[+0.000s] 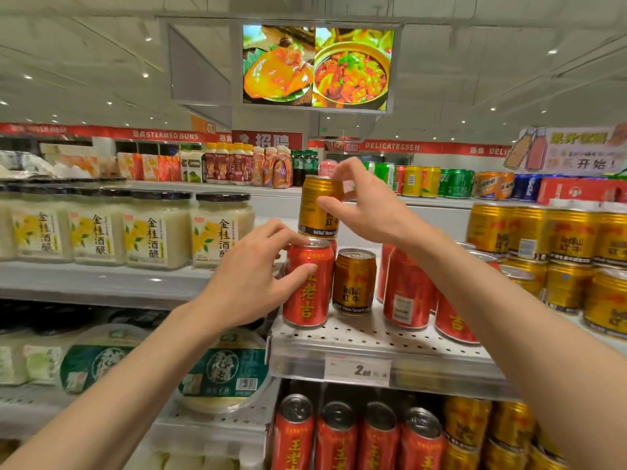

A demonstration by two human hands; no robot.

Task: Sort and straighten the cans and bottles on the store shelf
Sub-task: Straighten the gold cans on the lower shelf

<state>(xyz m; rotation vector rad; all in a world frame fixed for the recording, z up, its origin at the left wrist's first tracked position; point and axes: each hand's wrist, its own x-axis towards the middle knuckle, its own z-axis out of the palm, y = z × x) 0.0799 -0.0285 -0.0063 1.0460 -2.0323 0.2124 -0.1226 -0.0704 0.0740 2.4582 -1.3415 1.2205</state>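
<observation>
On the perforated shelf (373,337), hands around "Red Bull" can (317,212) atop red can (307,286).

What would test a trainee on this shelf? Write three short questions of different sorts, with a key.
1. True or false: the right hand grips a gold can sitting on a red can.
2. Which hand holds the red can? A) left hand B) right
3. Fill in: the price tag hangs on the shelf edge ____ the red can.

Key: 1 true; 2 A; 3 below.
</observation>
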